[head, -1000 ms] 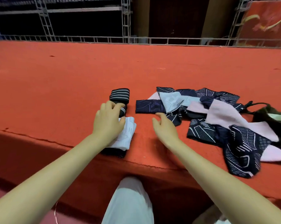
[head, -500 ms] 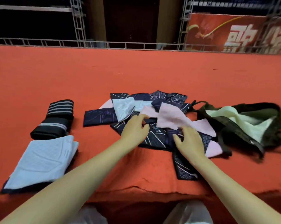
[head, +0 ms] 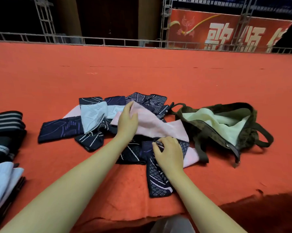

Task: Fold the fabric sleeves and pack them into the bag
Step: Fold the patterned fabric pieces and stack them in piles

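A loose pile of fabric sleeves lies mid-platform: dark navy patterned ones (head: pixel 61 128), a pale blue one (head: pixel 93 115) and a pink sleeve (head: pixel 155 125) on top. My left hand (head: pixel 127 121) rests on the pink sleeve's far left end, fingers fairly straight, thumb hidden. Fingers curled, my right hand (head: pixel 168 152) pinches the edge of a dark patterned sleeve (head: pixel 157 180) at the pile's near side. An olive bag (head: pixel 200 126) with pale green lining lies open to the right of the pile. Folded sleeves sit at the far left: black striped (head: pixel 5 121) and pale blue (head: pixel 0 179).
Everything lies on a red carpeted platform (head: pixel 141 73) whose front edge runs just below my forearms. A metal truss rail (head: pixel 108 41) and a red banner (head: pixel 226 31) close off the back. The bag's straps (head: pixel 266 138) trail to the right.
My left hand let go of the folded pale blue sleeve at the left. Both hands moved right onto the loose pile, and the view swung right, bringing the bag in.
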`<state>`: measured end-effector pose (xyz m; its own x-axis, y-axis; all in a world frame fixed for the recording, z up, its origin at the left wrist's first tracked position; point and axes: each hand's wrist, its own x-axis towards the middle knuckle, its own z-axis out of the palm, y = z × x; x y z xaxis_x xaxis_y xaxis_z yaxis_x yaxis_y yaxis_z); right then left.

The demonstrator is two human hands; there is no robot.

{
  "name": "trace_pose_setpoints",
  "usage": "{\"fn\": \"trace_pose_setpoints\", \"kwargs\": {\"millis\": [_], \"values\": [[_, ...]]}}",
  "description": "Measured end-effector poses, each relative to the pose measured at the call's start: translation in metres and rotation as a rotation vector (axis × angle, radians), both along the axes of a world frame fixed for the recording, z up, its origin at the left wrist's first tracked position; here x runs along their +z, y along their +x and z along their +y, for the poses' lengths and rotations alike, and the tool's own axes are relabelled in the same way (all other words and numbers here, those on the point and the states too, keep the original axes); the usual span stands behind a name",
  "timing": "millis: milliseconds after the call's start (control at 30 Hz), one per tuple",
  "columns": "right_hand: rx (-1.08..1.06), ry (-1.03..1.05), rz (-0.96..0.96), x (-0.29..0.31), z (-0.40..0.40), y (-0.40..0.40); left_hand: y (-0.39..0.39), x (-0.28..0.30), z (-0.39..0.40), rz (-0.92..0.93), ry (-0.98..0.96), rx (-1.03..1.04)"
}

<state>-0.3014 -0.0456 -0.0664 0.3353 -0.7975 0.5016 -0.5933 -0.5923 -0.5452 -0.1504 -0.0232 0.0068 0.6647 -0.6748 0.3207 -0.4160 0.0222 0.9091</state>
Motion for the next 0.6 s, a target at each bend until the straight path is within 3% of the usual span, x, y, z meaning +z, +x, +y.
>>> {"fn": "trace_pose_setpoints", "kwargs": {"millis": [133,233,333,400,500,600], "values": [[0.023,0.058,-0.119,0.006,0.004,-0.001,0.013,0.034,0.027,-0.029,-0.174,0.019],[0.033,0.156,-0.120,0.014,0.011,-0.004,0.033,0.049,0.061,-0.022,-0.198,0.076],[-0.008,0.064,0.092,0.025,0.020,0.006,0.056,0.042,0.097,0.006,-0.180,0.155],[0.005,0.031,0.133,0.037,0.031,0.028,0.074,0.027,0.117,0.026,-0.144,0.227],[0.033,0.223,0.165,0.050,0.044,0.071,0.096,-0.002,0.142,0.061,-0.053,0.337],[-0.026,0.349,0.377,0.048,0.044,0.095,0.104,-0.028,0.166,0.066,0.015,0.369]]}}
